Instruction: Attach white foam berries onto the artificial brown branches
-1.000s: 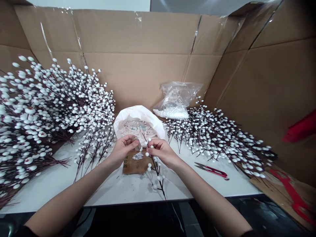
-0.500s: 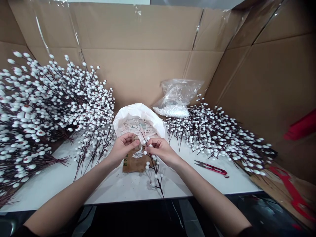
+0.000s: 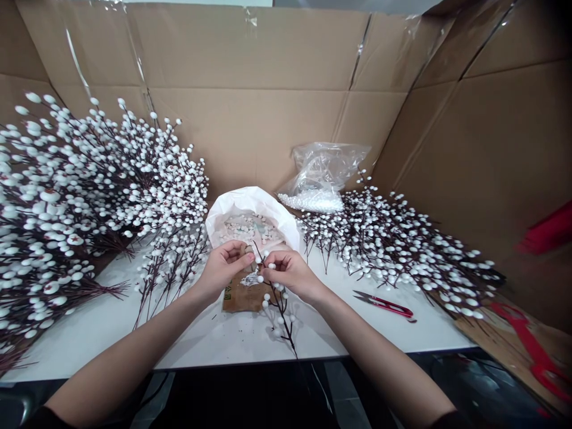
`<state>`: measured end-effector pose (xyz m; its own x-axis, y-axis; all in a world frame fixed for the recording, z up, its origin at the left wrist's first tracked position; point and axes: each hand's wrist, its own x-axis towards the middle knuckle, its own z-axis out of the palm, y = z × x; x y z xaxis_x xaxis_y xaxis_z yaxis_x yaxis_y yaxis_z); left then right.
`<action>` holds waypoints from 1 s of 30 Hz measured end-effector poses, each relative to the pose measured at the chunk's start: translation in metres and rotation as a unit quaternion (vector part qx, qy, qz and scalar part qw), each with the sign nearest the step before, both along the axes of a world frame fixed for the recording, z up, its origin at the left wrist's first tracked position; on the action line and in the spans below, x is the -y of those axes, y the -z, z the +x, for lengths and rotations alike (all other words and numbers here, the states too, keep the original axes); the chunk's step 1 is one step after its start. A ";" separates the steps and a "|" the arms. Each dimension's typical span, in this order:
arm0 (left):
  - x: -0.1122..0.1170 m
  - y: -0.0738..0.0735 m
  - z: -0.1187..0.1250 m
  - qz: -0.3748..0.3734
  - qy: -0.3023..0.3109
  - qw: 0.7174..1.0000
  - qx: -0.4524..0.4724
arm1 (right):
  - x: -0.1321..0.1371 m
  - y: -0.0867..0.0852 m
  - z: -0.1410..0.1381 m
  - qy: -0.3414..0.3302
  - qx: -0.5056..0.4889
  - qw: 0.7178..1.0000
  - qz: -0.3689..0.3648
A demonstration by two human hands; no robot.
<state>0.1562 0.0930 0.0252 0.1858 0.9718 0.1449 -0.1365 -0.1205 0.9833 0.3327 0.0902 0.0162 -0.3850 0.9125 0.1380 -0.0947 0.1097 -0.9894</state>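
Observation:
My right hand [image 3: 292,275] is closed on an artificial berry branch [image 3: 283,319], a dark stem with white berries. Its thin end points up past my fingers, and the forked end hangs down toward the table's front edge. Close by on the left, my left hand [image 3: 227,263] is pinched, thumb against fingers, at the upper part of the branch. Something tan shows at its fingertips; what it holds I cannot make out. Under both hands lies a brown cardboard piece [image 3: 241,302] with a whitish smear [image 3: 251,278]. Just behind is a white bag [image 3: 227,205] with loose berries inside.
Large bundles of white berry branches [image 3: 89,173] fill the left side. More berry branches [image 3: 384,238] lie at right, beside a clear plastic bag [image 3: 319,179] of white beads. Red-handled thread snips [image 3: 386,304] rest on the white table [image 3: 357,333]. Cardboard walls [image 3: 250,125] enclose the back.
The upper end of the branch has shifted slightly left, nearer my left fingertips, along with my right fingers. My left hand has barely moved.

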 end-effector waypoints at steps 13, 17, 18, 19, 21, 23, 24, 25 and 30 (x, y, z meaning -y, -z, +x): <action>-0.005 0.005 -0.003 0.014 -0.005 0.995 -0.097 | 0.001 -0.001 0.006 -0.020 0.014 1.000 -0.007; -0.010 0.012 -0.005 0.063 -0.001 0.971 -0.229 | -0.002 -0.001 0.010 0.008 0.002 1.000 -0.017; -0.011 0.013 -0.005 0.077 0.000 0.962 -0.263 | -0.003 -0.001 0.011 0.012 -0.006 1.000 -0.017; -0.012 0.012 -0.004 0.091 0.005 0.951 -0.297 | -0.004 -0.001 0.011 0.015 -0.014 1.000 -0.016; -0.016 0.010 -0.003 0.114 0.025 0.927 -0.355 | -0.005 -0.001 0.013 0.020 -0.030 0.999 -0.013; -0.020 0.007 -0.001 0.131 0.052 0.906 -0.399 | -0.005 -0.001 0.013 0.023 -0.036 0.999 -0.014; -0.022 0.006 0.000 0.138 0.062 0.897 -0.416 | -0.005 -0.002 0.014 0.025 -0.037 0.999 -0.015; -0.024 0.005 0.002 0.144 0.070 0.888 -0.431 | -0.005 -0.002 0.014 0.027 -0.038 0.999 -0.015; -0.025 0.005 0.008 0.162 0.092 0.851 -0.490 | -0.003 -0.005 0.014 0.036 -0.048 0.998 -0.023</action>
<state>0.1639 0.1179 0.0202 0.5174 0.8513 0.0868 0.6849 -0.4728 0.5545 0.3469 0.0936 0.0217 -0.3054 0.9435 0.1284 -0.1824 0.0744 -0.9804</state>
